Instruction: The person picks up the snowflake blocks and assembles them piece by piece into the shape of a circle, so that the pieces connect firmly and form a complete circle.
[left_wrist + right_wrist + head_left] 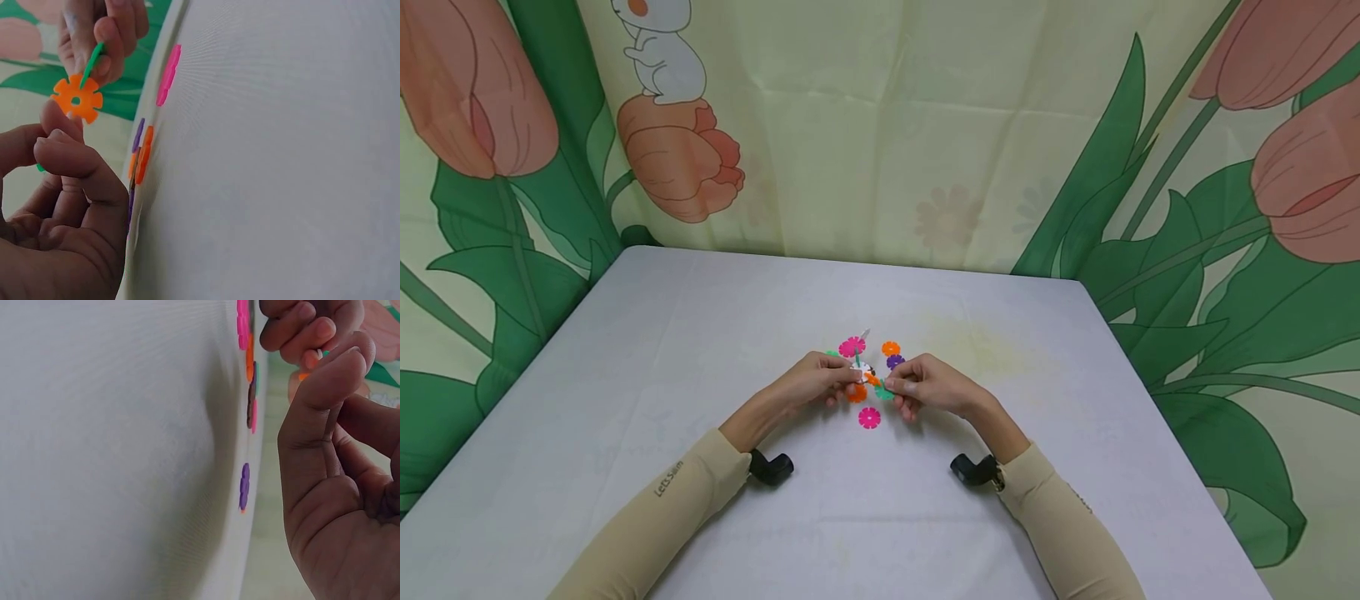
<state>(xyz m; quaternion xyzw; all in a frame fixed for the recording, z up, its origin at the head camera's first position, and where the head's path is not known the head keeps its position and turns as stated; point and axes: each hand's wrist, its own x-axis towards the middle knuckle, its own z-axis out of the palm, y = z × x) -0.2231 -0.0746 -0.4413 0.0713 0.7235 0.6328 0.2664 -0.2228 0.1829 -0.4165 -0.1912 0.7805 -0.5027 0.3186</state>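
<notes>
My left hand (812, 382) pinches a small cluster of notched plastic discs between thumb and fingertips, with a white disc (864, 367) showing beside them. My right hand (936, 385) pinches a green notched disc (94, 62) by its edge. An orange notched disc (61, 100) bridges the two hands; it has a square hole in its middle, and the green disc stands crosswise at its rim. Both hands are raised above the table, fingertips close together. In the right wrist view my right fingers (337, 381) hide most of the held pieces.
Loose discs lie on the white-covered table (880, 517) around and beneath the hands: a pink disc (869, 418) nearest me, an orange disc (891, 348) and a purple disc (896, 362) behind, and pink discs (852, 347) farther left. A flower-printed curtain (880, 150) hangs behind the table.
</notes>
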